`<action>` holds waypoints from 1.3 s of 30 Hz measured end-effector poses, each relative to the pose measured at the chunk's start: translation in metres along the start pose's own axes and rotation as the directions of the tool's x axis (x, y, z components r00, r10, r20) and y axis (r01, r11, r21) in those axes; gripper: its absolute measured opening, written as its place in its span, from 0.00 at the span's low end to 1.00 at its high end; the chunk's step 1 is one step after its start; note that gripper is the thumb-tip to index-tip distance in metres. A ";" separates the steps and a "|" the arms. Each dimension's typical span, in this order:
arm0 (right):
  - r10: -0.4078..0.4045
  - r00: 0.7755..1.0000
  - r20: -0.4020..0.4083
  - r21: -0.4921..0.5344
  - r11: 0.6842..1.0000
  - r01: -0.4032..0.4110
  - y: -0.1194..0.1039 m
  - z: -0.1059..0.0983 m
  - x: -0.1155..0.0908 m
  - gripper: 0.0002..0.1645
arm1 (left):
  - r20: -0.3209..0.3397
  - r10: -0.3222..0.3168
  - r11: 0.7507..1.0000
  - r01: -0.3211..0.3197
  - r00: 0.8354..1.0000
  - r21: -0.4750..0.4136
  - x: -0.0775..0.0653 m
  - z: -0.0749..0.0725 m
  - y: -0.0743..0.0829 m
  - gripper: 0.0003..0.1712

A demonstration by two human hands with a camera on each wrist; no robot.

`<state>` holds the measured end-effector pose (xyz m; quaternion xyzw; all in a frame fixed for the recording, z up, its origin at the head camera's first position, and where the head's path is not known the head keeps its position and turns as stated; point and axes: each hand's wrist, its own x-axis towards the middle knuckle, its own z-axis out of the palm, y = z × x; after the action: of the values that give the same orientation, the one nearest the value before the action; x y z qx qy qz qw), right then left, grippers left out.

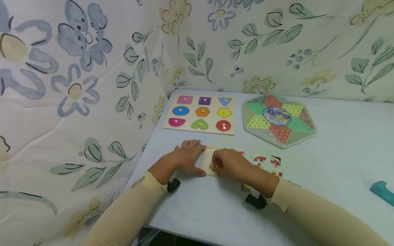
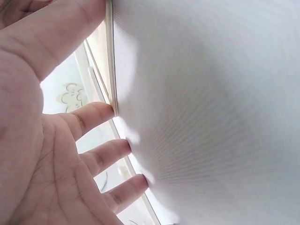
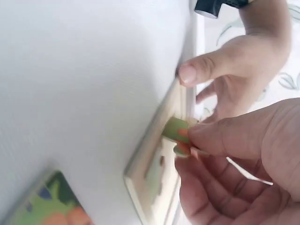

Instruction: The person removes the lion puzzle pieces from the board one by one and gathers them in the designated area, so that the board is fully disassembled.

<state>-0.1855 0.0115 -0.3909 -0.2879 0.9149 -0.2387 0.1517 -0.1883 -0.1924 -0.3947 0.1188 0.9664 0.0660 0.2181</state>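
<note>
My left hand point(image 1: 188, 158) lies at the left side of a small wooden puzzle board point(image 1: 209, 152), fingers spread. Its thumb point(image 3: 190, 74) touches a corner of the board, and other fingertips rest along the edge and on the tabletop. Over the board, my right hand point(image 1: 233, 165) pinches a green and orange jigsaw piece point(image 3: 176, 130) between thumb and fingers. That piece stands tilted against the board's surface. Several loose jigsaw pieces point(image 1: 275, 161) are spread to the right of the board, some partly hidden by the right hand and forearm. One loose piece point(image 3: 63, 199) appears close in the right wrist view.
Behind the hands lies a wooden peg board point(image 1: 191, 106) with coloured shapes. To its right is a wrapped hexagonal board game point(image 1: 277, 116). A teal object point(image 1: 383, 192) sits at the far right of the white table point(image 1: 341, 147). Floral cloth point(image 1: 123, 54) hangs behind and left.
</note>
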 end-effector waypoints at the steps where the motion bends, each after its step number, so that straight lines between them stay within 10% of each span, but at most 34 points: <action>1: -0.007 1.000 0.002 0.010 1.000 0.007 0.000 -0.003 -0.001 0.09 | 0.000 -0.001 1.000 0.001 1.000 0.002 0.000 0.000 0.000 0.60; 21: 0.054 0.997 0.050 0.052 0.997 -0.056 0.077 -0.051 -0.096 0.10 | -0.019 0.017 1.000 -0.017 1.000 0.002 -0.004 0.000 0.001 0.59; 39: 0.151 0.988 0.038 -0.044 0.988 -0.150 0.072 -0.032 -0.095 0.11 | -0.019 0.017 1.000 -0.018 1.000 -0.014 -0.001 0.003 0.000 0.59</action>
<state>-0.1566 0.1317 -0.3886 -0.2259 0.9354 -0.2021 0.1820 -0.1862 -0.1929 -0.3972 0.1251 0.9668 0.0759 0.2093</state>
